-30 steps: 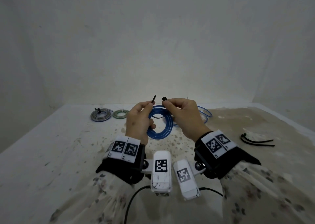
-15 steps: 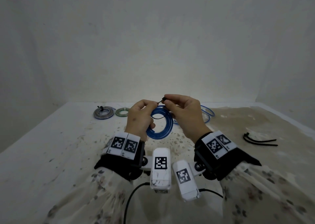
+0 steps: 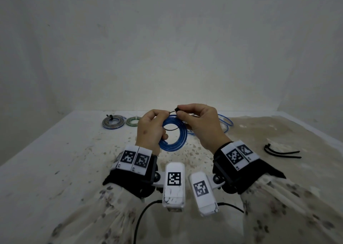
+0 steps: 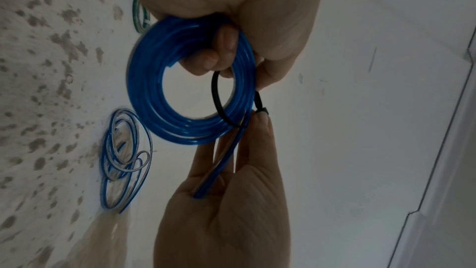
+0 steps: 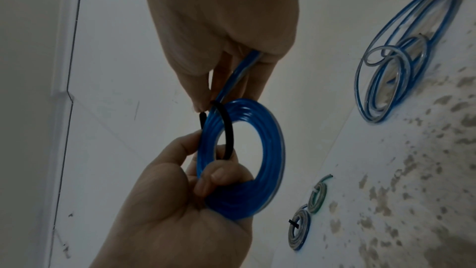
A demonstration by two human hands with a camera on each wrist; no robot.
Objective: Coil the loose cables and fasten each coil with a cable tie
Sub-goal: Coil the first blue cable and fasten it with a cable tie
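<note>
Both hands are raised above the counter (image 3: 55,169), working on a blue cable coil (image 3: 174,134) held upright between them. The left hand (image 3: 151,130) has its fingers curled through the coil's opening, gripping its left side. A black cable tie (image 4: 219,97) is looped around the coil's strands. The right hand (image 3: 200,121) pinches the tie's square head between thumb and forefinger at the top of the coil, while a loose blue end of the cable runs down into its palm. The left thumb and forefinger seem to pinch the tie's tail just beside the head, though the tip is too small to see well.

Behind the hands, a loose blue cable (image 3: 225,123) lies on the counter. At the far left rest a tied grey coil (image 3: 113,122) and, just beside it, a green coil (image 3: 132,121). Spare black ties (image 3: 280,152) lie well apart on the right.
</note>
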